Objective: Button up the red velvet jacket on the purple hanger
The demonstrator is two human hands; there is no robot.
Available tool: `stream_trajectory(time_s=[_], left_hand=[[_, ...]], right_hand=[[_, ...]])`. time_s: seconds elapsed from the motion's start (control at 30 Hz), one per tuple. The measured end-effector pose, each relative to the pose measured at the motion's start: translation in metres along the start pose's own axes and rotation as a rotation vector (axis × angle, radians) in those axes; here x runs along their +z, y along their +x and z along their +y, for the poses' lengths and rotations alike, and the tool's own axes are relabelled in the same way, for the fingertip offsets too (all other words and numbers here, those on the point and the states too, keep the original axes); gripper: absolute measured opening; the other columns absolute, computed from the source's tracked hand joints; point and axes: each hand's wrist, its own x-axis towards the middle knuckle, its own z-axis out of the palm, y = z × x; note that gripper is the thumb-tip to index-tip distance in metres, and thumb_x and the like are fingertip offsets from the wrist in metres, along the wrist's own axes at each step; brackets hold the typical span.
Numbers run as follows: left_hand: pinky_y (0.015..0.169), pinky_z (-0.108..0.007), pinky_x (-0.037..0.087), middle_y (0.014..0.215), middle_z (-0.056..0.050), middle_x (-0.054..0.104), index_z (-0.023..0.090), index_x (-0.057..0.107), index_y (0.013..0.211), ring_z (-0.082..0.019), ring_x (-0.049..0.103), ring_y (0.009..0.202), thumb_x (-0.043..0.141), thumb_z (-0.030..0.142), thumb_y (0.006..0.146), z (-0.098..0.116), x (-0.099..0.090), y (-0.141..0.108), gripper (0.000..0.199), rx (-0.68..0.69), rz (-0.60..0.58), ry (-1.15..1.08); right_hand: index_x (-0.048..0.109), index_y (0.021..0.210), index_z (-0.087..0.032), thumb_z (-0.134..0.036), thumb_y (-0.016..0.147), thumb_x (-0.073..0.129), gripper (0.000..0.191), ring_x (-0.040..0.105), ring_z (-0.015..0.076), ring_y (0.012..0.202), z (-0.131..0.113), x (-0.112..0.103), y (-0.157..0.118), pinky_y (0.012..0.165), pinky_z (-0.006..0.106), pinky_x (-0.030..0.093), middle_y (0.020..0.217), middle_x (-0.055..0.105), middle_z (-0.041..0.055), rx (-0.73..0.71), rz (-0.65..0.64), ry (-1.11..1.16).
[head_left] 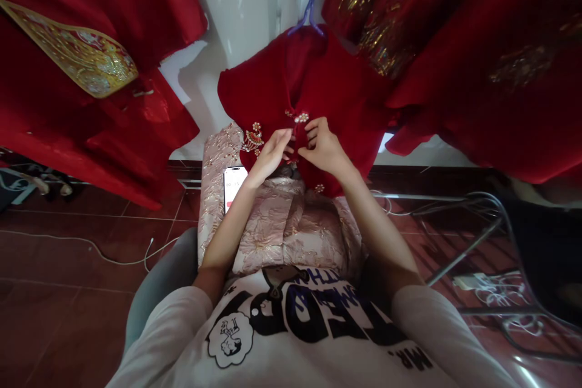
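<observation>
I can't tell if my curled left hand (274, 153) and right hand (325, 149) pinch this short red cloth cape (348, 88), likely light, soft, best held by its front edges (287, 96).

The top (345, 97) is deep red, the hanger (311, 9) purple, the cloth (268, 236) pale pink with gold florals, the tiles (68, 254) reddish-brown.
</observation>
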Motion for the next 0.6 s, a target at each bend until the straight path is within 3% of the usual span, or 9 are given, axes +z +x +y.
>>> stream_trajectory(time_s=[0.07,0.17,0.23,0.3,0.37,0.43,0.5,0.6], left_hand=[[0.075,-0.029,0.062,0.131,-0.014,0.069,0.022,0.062,0.133,-0.019,0.074,0.096,0.041,0.050,0.111,-0.002,0.001,0.000,0.041,0.012,0.005,0.037],[0.084,-0.035,0.063,0.141,-0.013,0.066,0.025,0.061,0.139,-0.024,0.072,0.116,0.037,0.055,0.111,-0.001,0.001,0.000,0.047,-0.003,0.011,0.007],[0.090,-0.039,0.064,0.141,-0.013,0.066,0.026,0.061,0.139,-0.027,0.068,0.127,0.032,0.058,0.111,0.004,-0.001,-0.003,0.052,-0.033,-0.035,-0.060],[0.089,-0.040,0.065,0.134,-0.013,0.071,0.025,0.064,0.137,-0.027,0.070,0.124,0.031,0.063,0.110,0.011,-0.005,-0.008,0.057,-0.070,-0.106,-0.116],[0.082,-0.038,0.067,0.123,-0.012,0.075,0.022,0.067,0.131,-0.027,0.074,0.113,0.044,0.064,0.106,0.017,-0.012,-0.015,0.054,-0.092,-0.163,-0.124],[0.076,-0.035,0.068,0.112,-0.011,0.078,0.018,0.072,0.119,-0.025,0.076,0.100,0.065,0.054,0.098,0.019,-0.021,-0.019,0.042,-0.077,-0.195,-0.069],[0.076,-0.034,0.067,0.101,-0.009,0.079,0.016,0.075,0.105,-0.023,0.076,0.092,0.075,0.039,0.091,0.016,-0.029,-0.020,0.027,-0.013,-0.146,0.030],[0.083,-0.035,0.065,0.095,-0.007,0.079,0.016,0.074,0.093,-0.020,0.076,0.089,0.073,0.027,0.089,0.008,-0.038,-0.016,0.011,0.146,0.136,0.173]], right_hand=[[0.045,0.102,-0.024,-0.032,0.069,0.078,0.047,0.056,0.0137,0.066,-0.002,-0.009,0.003,0.066,0.033,0.053,0.078,0.054,-0.0040,0.014,-0.078,0.106],[0.048,0.106,-0.024,-0.037,0.075,0.077,0.044,0.058,0.0123,0.068,-0.008,-0.029,0.005,0.066,0.031,0.054,0.081,0.057,-0.0037,-0.003,-0.220,0.278],[0.050,0.109,-0.025,-0.040,0.077,0.080,0.046,0.062,0.0129,0.072,-0.015,-0.038,0.005,0.068,0.032,0.058,0.087,0.060,-0.0021,-0.007,-0.266,0.350],[0.051,0.109,-0.025,-0.042,0.077,0.083,0.049,0.067,0.0153,0.082,-0.024,-0.043,0.002,0.074,0.035,0.062,0.096,0.063,0.0003,-0.016,-0.274,0.392],[0.052,0.107,-0.025,-0.045,0.077,0.084,0.049,0.070,0.0192,0.095,-0.034,-0.044,-0.002,0.083,0.040,0.064,0.107,0.066,0.0038,-0.033,-0.293,0.407],[0.055,0.104,-0.023,-0.047,0.078,0.085,0.046,0.071,0.0218,0.103,-0.045,-0.044,-0.007,0.089,0.043,0.065,0.115,0.067,0.0065,-0.062,-0.309,0.384],[0.059,0.101,-0.022,-0.048,0.081,0.083,0.041,0.071,0.0214,0.100,-0.056,-0.042,-0.013,0.089,0.042,0.065,0.113,0.068,0.0069,-0.088,-0.291,0.328],[0.063,0.099,-0.021,-0.049,0.087,0.077,0.034,0.071,0.0194,0.088,-0.067,-0.033,-0.021,0.081,0.040,0.066,0.099,0.070,0.0051,-0.085,-0.293,0.257]])
